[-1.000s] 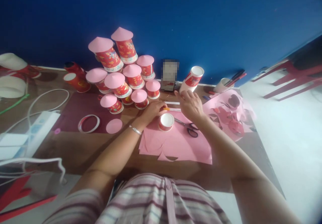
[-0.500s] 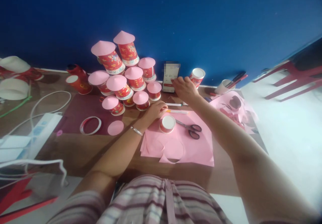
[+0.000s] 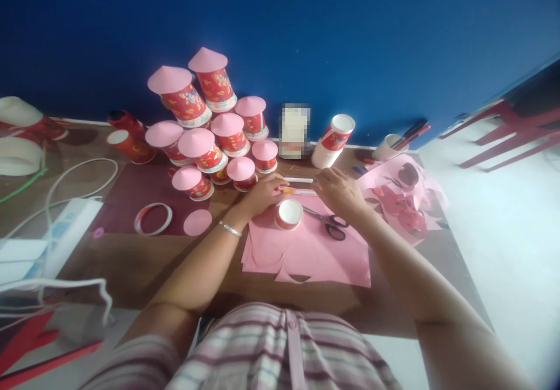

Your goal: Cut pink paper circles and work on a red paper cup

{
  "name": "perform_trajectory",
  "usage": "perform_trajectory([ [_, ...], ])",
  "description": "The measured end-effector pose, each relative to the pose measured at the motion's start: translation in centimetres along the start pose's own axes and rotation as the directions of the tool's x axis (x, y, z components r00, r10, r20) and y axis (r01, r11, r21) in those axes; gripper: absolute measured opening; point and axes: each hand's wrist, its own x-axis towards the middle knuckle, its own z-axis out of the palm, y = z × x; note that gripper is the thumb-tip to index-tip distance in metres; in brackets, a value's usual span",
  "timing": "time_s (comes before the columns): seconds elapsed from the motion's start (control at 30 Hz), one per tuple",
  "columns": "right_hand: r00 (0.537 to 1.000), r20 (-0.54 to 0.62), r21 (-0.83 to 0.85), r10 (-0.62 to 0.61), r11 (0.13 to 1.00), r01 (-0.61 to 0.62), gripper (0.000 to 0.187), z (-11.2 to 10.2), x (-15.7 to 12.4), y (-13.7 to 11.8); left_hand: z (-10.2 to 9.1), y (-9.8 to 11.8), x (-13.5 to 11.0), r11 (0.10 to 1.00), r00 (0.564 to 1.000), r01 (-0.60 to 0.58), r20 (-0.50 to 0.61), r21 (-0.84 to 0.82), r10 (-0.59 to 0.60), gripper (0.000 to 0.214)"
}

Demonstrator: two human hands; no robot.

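Note:
My left hand [image 3: 268,193] rests on the table with its fingers loosely bent and apart, beside the left ends of a white pen [image 3: 299,180] and an orange-and-white pen [image 3: 292,191]. At their right ends is my right hand [image 3: 339,188], fingers curled down; what is beneath them is hidden. Below the hands, a short paper cup piece [image 3: 289,214] sits on stacked pink paper sheets [image 3: 335,261]. Black-handled scissors [image 3: 336,227] lie to its right. A pink paper disc [image 3: 198,222] and a cup ring [image 3: 153,219] lie left of my left forearm.
Several red cups with pink cone tops [image 3: 196,142] stand at the back left. A phone [image 3: 294,133] leans at the blue wall, near stacked cups [image 3: 335,140]. Pink scraps [image 3: 402,203] and a pen cup [image 3: 389,146] are right. A power strip [image 3: 61,235] with cables lies left.
My right hand has come down from the phone to the right ends of the pens. My left hand has shifted slightly. The view has moved a little.

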Motion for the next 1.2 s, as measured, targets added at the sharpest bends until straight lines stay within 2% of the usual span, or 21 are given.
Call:
perform_trajectory([
  [0.1, 0.996, 0.071, -0.004, -0.059, 0.998, 0.059, 0.015, 0.8, -1.4, 0.6, -0.3, 0.1, 0.0, 0.999, 0.998, 0.006, 0.065, -0.037, -0.003, 0.025],
  [0.2, 0.992, 0.086, 0.001, -0.095, 0.995, 0.096, 0.018, 1.7, -1.4, 0.7, 0.1, -0.3, 0.2, 1.0, 0.999, -0.022, 0.043, 0.003, 0.022, 0.021],
  [0.43, 0.991, -0.003, -0.005, -0.136, 0.991, 0.136, 0.023, 3.5, -1.6, 0.1, 0.6, -1.0, 0.4, 0.991, 0.997, -0.057, -0.042, 0.117, 0.062, 0.013],
  [0.67, 0.97, -0.133, 0.062, -0.203, 0.975, 0.213, 0.022, 4.2, -2.3, 1.2, 0.8, -0.8, 0.8, 0.981, 0.994, -0.11, 0.007, 0.161, 0.111, 0.015],
  [0.8, 0.973, -0.145, 0.042, -0.18, 0.981, 0.188, 0.02, 3.8, -2.0, 2.0, 1.2, -0.5, 1.4, 0.937, 0.982, -0.18, 0.004, 0.3, 0.187, 0.021],
  [0.9, 0.972, -0.158, -0.021, -0.175, 0.985, 0.174, 0.021, 3.5, -2.1, 2.5, 1.3, -0.5, 1.3, 0.89, 0.983, -0.132, -0.059, 0.436, 0.175, 0.024],
  [1.07, 0.963, -0.175, -0.055, -0.205, 0.979, 0.199, 0.024, 3.5, -2.4, 2.7, 1.4, -0.3, 0.9, 0.833, 0.998, -0.014, -0.047, 0.553, 0.048, 0.037],
  [1.2, 0.963, -0.195, -0.06, -0.185, 0.983, 0.176, 0.024, 3.8, -2.4, 2.7, 1.5, 0.1, 0.8, 0.84, 0.991, -0.064, -0.065, 0.54, 0.118, 0.034],
])
